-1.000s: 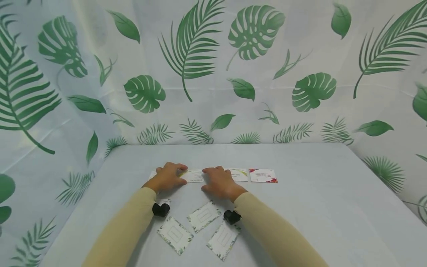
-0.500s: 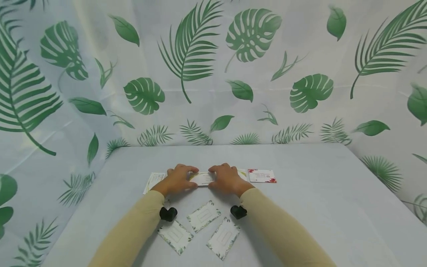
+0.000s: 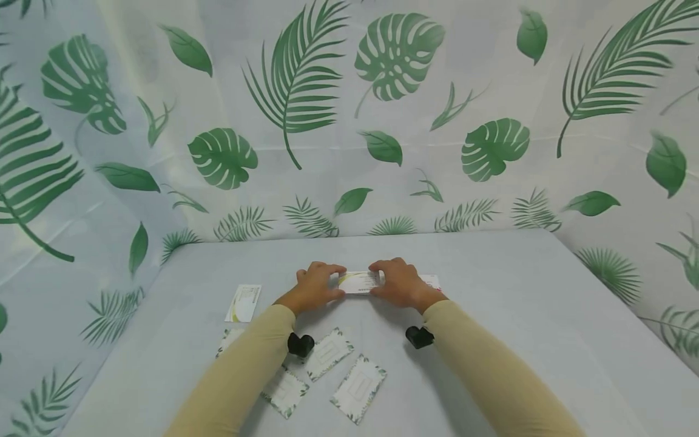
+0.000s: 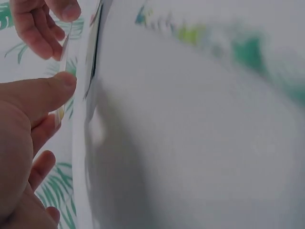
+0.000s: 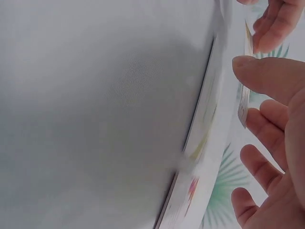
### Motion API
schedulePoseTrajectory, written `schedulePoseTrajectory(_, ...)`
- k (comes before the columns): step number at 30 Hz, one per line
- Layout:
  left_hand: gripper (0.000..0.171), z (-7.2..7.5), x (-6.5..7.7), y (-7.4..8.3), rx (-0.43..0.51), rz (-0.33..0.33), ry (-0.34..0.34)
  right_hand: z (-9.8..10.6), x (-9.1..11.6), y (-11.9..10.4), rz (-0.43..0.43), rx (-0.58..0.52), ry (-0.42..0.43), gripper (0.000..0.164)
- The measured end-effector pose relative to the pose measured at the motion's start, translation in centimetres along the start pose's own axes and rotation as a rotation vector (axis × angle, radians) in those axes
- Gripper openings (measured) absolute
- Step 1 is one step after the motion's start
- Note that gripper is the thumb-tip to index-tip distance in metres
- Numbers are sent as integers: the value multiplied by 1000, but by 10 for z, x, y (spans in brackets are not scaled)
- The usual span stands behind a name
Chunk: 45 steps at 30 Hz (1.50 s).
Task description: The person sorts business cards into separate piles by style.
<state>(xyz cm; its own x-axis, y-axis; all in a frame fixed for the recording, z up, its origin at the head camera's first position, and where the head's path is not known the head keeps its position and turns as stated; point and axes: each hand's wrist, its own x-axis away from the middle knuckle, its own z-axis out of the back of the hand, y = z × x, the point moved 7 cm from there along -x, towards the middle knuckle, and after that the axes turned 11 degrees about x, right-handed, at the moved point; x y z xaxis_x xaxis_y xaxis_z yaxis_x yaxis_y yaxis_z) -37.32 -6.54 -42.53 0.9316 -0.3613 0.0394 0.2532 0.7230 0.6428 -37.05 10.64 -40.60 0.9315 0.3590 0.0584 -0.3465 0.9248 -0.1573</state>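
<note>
My left hand (image 3: 317,285) and my right hand (image 3: 401,284) pinch opposite ends of a white business card (image 3: 358,282) with a yellow-green curve. Both wrist views show this card (image 5: 244,98) raised above the table, thumbs on its near side and fingers beyond. Below it in the right wrist view lies a white card with a yellow-green mark (image 5: 205,114), beside a red-flowered card (image 5: 183,202). The right hand partly hides that red-flowered card (image 3: 431,281) in the head view. Another yellow-edged card (image 3: 244,303) lies alone to the left.
Several leaf-bordered cards lie nearer me: one in the middle (image 3: 329,354), one to its right (image 3: 358,388), and others partly under my left sleeve (image 3: 235,376). The white tabletop (image 3: 519,315) runs back to a leaf-print cloth (image 3: 327,182).
Both hands have moved right along the row, and now hold a card between them over the right-hand cards. The yellow-edged card at left, earlier partly covered, is fully in sight.
</note>
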Motion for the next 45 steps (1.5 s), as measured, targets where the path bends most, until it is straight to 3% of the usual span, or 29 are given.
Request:
schedulePoseTrajectory(6,54,-15,-13,9,-23,20,0,-2,2,17,-35,48,-23,53)
schedulePoseTrajectory(14,55,-29,-18,15,-72,34,-19,-9,6,29,-71,51,-25,53)
schedulePoseTrajectory(22,61,-27,-18,14,-65,113,-51,-13,6,32,-72,60,-52,58)
schedulePoseTrajectory(29,59,-25,-18,15,-47,113,-49,-16,6,34,-92,30,-80,56)
schedulePoseTrajectory(36,58,-23,-18,17,-34,122,-39,-14,4,34,-81,45,-50,56)
schedulePoseTrajectory(45,63,-21,-15,12,-40,95,-32,-16,5,32,-85,-16,-33,57)
